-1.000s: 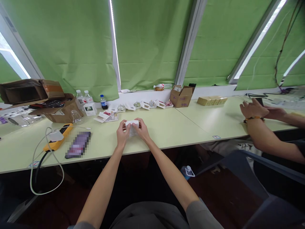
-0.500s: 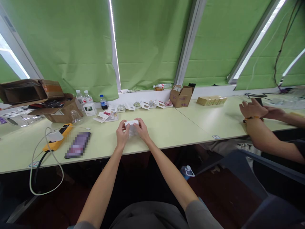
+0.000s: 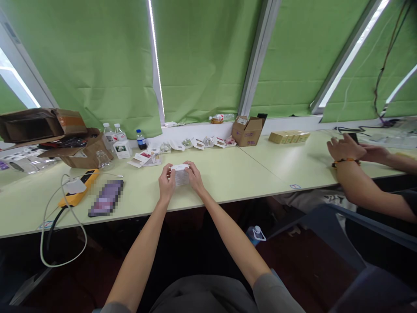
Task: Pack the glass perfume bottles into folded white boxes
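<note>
Holding anything, the left hand (image 3: pixel 167 182) and the right hand (image 3: pixel 196 176)?

Yes, both are closed around a small white box (image 3: pixel 180 175), one on each end, with a printed label facing up.

Where is it?

Low over the front part of the desk (image 3: pixel 247 174), right in front of the person. I can't tell whether it touches the surface.

What's nearest on the left?

A pixelated phone (image 3: pixel 106 198) lies flat beside a yellow power strip (image 3: pixel 78 187), with a white cable (image 3: pixel 61 230) looping over the desk edge.

And further back?

A row of small glass pieces on white card inserts (image 3: pixel 187 143) runs along the back, near a cola bottle (image 3: pixel 141 139) and two water bottles (image 3: pixel 109 135). A cardboard box (image 3: pixel 247 131) sits to their right, then a stack of tan boxes (image 3: pixel 289 137).

Anyone else?

A co-worker's hands (image 3: pixel 345 148) sit at the right, well apart, one wrist wearing a beaded bracelet (image 3: pixel 345 162).
</note>
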`<state>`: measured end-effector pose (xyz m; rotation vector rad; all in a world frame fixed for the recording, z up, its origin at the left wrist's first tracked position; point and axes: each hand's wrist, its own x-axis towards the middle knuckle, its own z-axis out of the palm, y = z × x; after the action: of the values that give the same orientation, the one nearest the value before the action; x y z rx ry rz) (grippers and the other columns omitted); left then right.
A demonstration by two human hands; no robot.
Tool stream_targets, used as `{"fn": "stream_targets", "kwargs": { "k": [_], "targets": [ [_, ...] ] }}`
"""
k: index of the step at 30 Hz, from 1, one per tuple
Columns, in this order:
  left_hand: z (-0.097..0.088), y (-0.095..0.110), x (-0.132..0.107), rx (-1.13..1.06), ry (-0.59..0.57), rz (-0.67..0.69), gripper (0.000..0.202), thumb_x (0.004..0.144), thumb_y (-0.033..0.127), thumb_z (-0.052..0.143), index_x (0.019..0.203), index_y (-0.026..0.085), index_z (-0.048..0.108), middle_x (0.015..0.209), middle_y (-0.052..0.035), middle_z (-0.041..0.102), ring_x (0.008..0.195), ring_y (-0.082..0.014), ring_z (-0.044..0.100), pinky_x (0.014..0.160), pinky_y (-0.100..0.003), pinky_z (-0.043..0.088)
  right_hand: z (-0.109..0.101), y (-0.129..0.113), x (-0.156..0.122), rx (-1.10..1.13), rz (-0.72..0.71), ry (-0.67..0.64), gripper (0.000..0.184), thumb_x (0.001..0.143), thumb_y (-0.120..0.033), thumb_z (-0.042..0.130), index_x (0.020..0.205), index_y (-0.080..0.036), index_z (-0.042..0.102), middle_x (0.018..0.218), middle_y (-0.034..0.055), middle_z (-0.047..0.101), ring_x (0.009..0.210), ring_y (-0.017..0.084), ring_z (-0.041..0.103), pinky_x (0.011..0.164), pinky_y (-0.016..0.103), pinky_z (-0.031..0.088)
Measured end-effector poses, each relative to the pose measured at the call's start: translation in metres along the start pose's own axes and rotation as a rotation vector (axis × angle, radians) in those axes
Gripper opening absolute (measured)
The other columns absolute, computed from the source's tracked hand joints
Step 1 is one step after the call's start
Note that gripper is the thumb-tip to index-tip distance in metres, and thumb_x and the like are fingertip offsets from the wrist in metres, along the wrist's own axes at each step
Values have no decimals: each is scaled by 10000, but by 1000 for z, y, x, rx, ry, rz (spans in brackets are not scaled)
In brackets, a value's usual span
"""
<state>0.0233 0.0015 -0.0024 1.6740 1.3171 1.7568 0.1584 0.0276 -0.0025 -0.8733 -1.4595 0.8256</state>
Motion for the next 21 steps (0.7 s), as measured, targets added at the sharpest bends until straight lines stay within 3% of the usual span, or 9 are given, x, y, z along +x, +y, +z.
{"fn": "stream_targets", "kwargs": {
  "k": [21],
  "targets": [
    [-1,5,-1,9,17,11,296,911,389,407,1095,229,576,960,-40,635,814,-170,579,679,-259,445,0,1,1,-12,6,20,330,862,-393,368,1071,-247,578,900,24,603,801,198,536,698,298,428]
  ]
}}
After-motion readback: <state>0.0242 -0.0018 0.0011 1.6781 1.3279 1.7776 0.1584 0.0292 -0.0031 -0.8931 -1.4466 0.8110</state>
